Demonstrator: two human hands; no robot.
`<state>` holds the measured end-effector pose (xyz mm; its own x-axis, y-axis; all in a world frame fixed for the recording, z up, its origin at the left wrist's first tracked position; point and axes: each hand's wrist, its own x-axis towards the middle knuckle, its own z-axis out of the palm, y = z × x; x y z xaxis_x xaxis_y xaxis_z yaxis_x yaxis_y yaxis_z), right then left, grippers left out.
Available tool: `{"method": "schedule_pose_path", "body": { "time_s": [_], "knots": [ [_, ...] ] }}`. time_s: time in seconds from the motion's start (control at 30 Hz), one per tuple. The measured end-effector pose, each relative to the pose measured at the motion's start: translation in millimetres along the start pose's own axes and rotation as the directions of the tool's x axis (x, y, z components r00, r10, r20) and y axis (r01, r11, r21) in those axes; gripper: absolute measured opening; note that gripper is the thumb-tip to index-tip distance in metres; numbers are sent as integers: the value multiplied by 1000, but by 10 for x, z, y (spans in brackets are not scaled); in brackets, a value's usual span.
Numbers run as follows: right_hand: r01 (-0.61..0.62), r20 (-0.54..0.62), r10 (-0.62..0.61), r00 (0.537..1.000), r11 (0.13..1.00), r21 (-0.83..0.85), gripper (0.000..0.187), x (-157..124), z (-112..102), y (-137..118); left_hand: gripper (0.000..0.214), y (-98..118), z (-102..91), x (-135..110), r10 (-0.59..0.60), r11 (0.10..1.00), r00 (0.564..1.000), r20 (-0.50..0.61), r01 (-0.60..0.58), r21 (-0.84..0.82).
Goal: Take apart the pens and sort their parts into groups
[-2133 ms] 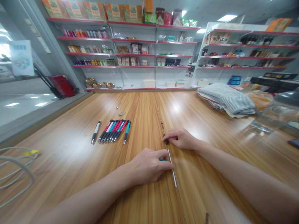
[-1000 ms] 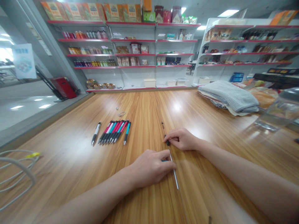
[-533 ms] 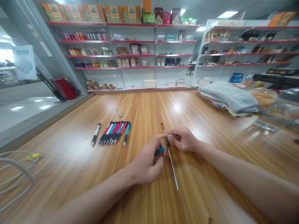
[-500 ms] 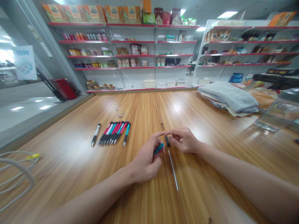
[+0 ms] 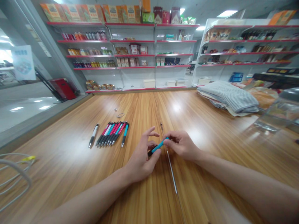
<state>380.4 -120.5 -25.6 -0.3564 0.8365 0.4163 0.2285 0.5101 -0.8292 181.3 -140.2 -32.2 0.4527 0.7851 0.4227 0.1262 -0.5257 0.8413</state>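
Above the middle of the wooden table [image 5: 70,174], both my hands hold a teal pen barrel [image 5: 158,146]. My left hand [image 5: 142,157] pinches its lower dark end with thumb and fingers, index finger raised. My right hand [image 5: 181,144] pinches the upper end. A thin white refill [image 5: 172,172] lies on the table just below my hands. A small spring-like part [image 5: 161,125] rests beyond them. A row of several pink and teal pens [image 5: 112,133] lies to the left, with a white pen [image 5: 93,135] beside it.
A folded striped cloth [image 5: 230,98] lies at the far right, next to a clear container [image 5: 277,113]. White cables [image 5: 14,171] sit at the left edge. A small ring [image 5: 121,115] lies past the pens. Store shelves [image 5: 140,46] stand behind.
Both hands lifted off the table. My left hand raised the teal barrel from beside the refill, and my right hand brought its dark piece to it; the two now meet.
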Motion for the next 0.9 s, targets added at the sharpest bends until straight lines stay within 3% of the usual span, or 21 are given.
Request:
{"method": "schedule_pose_path", "body": {
  "time_s": [0.03,0.1,0.2,0.3,0.5,0.9],
  "knots": [
    [-92,-46,100,994,983,160,21,23,-29,38,61,11,-19,12,-15,1000,999,-39,16,22],
    [-204,-81,270,960,864,460,24,74,-105,126,53,23,-50,34,-37,998,995,-92,40,41],
    [-279,-24,393,919,695,663,24,126,-206,226,45,13,-62,61,-42,998,991,-126,48,37],
    [-313,32,404,914,652,691,24,129,-228,251,41,1,-54,71,-18,998,992,-121,26,61],
    [-352,132,353,926,688,635,28,104,-167,229,20,27,-73,41,35,985,987,-157,-7,175],
    [-367,153,354,923,682,633,28,109,-179,274,20,-10,-78,37,47,999,947,-319,-52,-9]
  ]
}}
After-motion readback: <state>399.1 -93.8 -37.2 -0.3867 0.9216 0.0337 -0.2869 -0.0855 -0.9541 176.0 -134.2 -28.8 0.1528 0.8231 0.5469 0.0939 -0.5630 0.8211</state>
